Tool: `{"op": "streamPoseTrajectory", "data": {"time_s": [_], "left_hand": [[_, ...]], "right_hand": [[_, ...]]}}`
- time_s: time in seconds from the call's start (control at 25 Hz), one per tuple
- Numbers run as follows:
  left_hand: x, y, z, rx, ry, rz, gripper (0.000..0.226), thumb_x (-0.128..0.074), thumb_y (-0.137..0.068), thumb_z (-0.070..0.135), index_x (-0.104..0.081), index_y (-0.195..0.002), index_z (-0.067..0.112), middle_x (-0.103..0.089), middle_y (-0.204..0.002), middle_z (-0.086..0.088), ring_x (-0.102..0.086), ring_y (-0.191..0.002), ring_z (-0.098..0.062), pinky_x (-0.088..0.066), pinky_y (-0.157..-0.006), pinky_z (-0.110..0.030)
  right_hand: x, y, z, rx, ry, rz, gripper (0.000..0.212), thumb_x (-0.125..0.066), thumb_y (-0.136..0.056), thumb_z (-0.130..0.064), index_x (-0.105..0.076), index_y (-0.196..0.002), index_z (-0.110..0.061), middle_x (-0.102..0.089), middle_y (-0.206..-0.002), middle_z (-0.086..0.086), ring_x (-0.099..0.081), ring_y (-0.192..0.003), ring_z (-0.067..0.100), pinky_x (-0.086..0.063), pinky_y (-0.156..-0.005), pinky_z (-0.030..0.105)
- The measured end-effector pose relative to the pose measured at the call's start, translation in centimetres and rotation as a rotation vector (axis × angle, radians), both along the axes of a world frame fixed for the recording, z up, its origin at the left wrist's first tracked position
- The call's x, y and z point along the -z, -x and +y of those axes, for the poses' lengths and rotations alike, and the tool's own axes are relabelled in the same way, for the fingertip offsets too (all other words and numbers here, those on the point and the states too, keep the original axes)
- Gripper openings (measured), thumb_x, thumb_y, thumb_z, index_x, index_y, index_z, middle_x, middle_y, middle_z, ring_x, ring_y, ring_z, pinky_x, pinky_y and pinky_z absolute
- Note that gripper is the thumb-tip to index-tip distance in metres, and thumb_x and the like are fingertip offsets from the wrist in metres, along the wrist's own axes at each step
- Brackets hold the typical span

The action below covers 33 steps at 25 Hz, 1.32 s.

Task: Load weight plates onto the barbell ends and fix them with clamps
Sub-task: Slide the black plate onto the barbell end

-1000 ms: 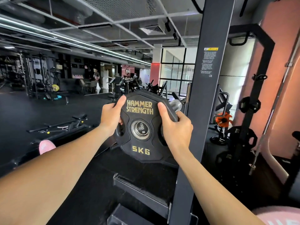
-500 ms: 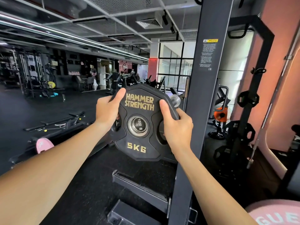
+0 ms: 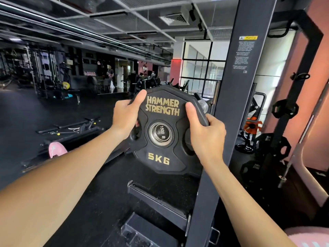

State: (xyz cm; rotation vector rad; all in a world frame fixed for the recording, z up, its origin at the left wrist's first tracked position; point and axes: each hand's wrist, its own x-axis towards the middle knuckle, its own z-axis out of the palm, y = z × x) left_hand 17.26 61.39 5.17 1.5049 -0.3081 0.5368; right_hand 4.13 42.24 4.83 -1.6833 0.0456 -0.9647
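left hand (image 3: pixel 127 116) grip + right hand (image 3: pixel 204 132) grip: clasping 5KG plate (image 3: pixel 160 157) | barbell sleeve (image 3: pixel 161 134) through bore

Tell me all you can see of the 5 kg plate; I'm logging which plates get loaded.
The weight plate is black, rubbery-looking and many-sided, with gold "HAMMER STRENGTH" and "5KG" lettering and grip cutouts. It stands upright, facing the camera, its steel-ringed hub on the barbell end marked "1500 B". The left hand and right hand grip its sides, thumbs on the face. No clamp shows.
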Motion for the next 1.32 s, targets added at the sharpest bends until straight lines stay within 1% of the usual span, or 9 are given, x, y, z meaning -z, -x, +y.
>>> {"op": "streamPoseTrajectory", "data": {"time_s": [0.12, 0.28, 0.44, 0.64, 0.72, 0.88, 1.16, 1.24, 1.32], "left_hand": [[0.1, 1.7, -0.2, -0.013, 0.042, 0.075, 0.086, -0.060, -0.043, 0.098, -0.046, -0.052, 0.014, -0.052, -0.051, -0.010, -0.048, -0.040, -0.020, -0.037, -0.040, -0.023], [0.3, 1.7, -0.4, -0.038, 0.040, 0.104, 0.090, -0.057, -0.041, 0.100, -0.050, -0.063, 0.013, -0.053, -0.063, -0.013, -0.049, -0.049, -0.022, -0.040, -0.049, -0.030], [0.0, 0.9, -0.4, -0.074, 0.025, 0.028, 0.081, -0.060, -0.045, 0.098, -0.032, -0.047, 0.021, -0.041, -0.047, 0.000, -0.039, -0.039, -0.016, -0.033, -0.038, -0.021], [-1.2, 0.6, -0.4, -0.024, -0.017, -0.011, 0.100, -0.062, -0.045, 0.096, -0.055, -0.060, -0.003, -0.059, -0.054, -0.008, -0.049, -0.042, -0.020, -0.037, -0.040, -0.028], [0.0, 0.6, -0.4, -0.043, 0.049, 0.037, 0.092, -0.061, -0.046, 0.096, -0.052, -0.056, 0.006, -0.055, -0.054, -0.010, -0.047, -0.043, -0.021, -0.037, -0.041, -0.029], [3.0, 1.5, -0.9, 0.004, 0.246, 0.239, 0.091, -0.060, -0.042, 0.099, -0.059, -0.077, 0.015, -0.055, -0.071, -0.012, -0.045, -0.054, -0.025, -0.041, -0.056, -0.037], [3.0, 1.9, 0.1, 0.190, 0.233, 0.269, 0.080, -0.067, -0.048, 0.093, -0.075, -0.071, 0.017, -0.059, -0.057, -0.008, -0.047, -0.042, -0.019, -0.042, -0.049, -0.032], [3.8, 1.5, 0.5, 0.265, 0.241, 0.271, 0.081, -0.070, -0.050, 0.090, -0.079, -0.084, 0.017, -0.060, -0.057, -0.005, -0.049, -0.043, -0.017, -0.044, -0.049, -0.029], [5.0, 0.6, 0.9, 0.337, 0.313, 0.302, 0.101, -0.076, -0.049, 0.084, -0.069, -0.115, 0.009, -0.062, -0.062, -0.005, -0.055, -0.048, -0.017, -0.048, -0.051, -0.029]], "right_hand": [[-1.4, 0.7, 0.0, 0.006, 0.067, 0.076, 0.068, -0.062, -0.068, -0.085, -0.039, -0.046, -0.026, -0.043, -0.040, -0.013, -0.041, -0.038, 0.005, -0.034, -0.045, 0.023], [-1.7, 0.6, -0.1, -0.007, 0.058, 0.132, 0.069, -0.062, -0.062, -0.091, -0.049, -0.050, -0.024, -0.050, -0.044, -0.011, -0.052, -0.043, 0.012, -0.047, -0.046, 0.037], [-0.1, -0.1, -0.3, -0.007, 0.001, 0.052, 0.068, -0.063, -0.066, -0.088, -0.043, -0.045, -0.026, -0.039, -0.042, -0.013, -0.039, -0.041, 0.009, -0.034, -0.044, 0.028], [1.0, 0.1, 0.0, -0.027, -0.128, 0.040, 0.069, -0.065, -0.066, -0.086, -0.038, -0.044, -0.026, -0.036, -0.044, -0.012, -0.040, -0.045, 0.015, -0.047, -0.049, 0.041], [-0.4, -0.2, -0.1, -0.052, -0.030, 0.080, 0.070, -0.065, -0.062, -0.089, -0.043, -0.043, -0.024, -0.040, -0.041, -0.012, -0.042, -0.042, 0.014, -0.046, -0.048, 0.039], [-4.7, -0.9, 0.0, 0.005, 0.228, 0.161, 0.074, -0.064, -0.056, -0.091, -0.056, -0.049, -0.019, -0.064, -0.046, -0.005, -0.055, -0.037, 0.010, -0.054, -0.047, 0.033], [-4.7, 0.0, 0.1, -0.040, 0.216, 0.195, 0.062, -0.065, -0.061, -0.087, -0.060, -0.055, -0.026, -0.062, -0.045, -0.009, -0.056, -0.035, 0.005, -0.046, -0.048, 0.026], [-4.9, -0.4, 0.0, -0.049, 0.234, 0.218, 0.066, -0.064, -0.058, -0.090, -0.061, -0.057, -0.024, -0.064, -0.048, -0.007, -0.058, -0.038, 0.008, -0.052, -0.049, 0.031], [-5.1, -0.9, -0.2, -0.041, 0.259, 0.231, 0.070, -0.062, -0.055, -0.092, -0.061, -0.056, -0.022, -0.066, -0.050, -0.004, -0.060, -0.042, 0.012, -0.058, -0.054, 0.035]]}}
